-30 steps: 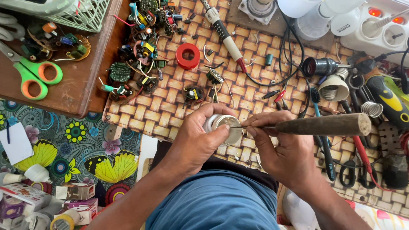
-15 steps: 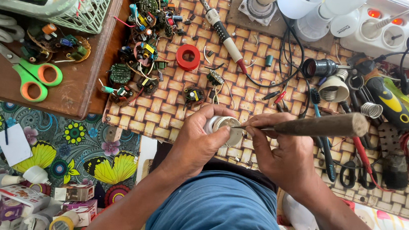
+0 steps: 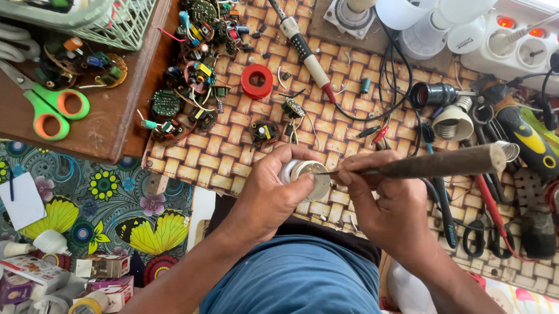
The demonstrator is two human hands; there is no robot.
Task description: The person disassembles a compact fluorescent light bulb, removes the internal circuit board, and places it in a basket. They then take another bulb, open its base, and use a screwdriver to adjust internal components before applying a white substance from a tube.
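While left hand (image 3: 271, 192) holds bulb base (image 3: 304, 176), soldering iron (image 3: 434, 165) points left.

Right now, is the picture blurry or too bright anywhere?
Head view: sharp in the middle, where the left hand holds the white bulb base and the right hand the brown-handled tool; the white power strip at top right looks glary; edges bend slightly.

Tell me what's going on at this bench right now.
A person sits at a woven mat strewn with small circuit boards. The left hand grips a round white bulb base. The right hand holds a soldering iron, tip at the base's face. Green-handled scissors lie untouched at left.
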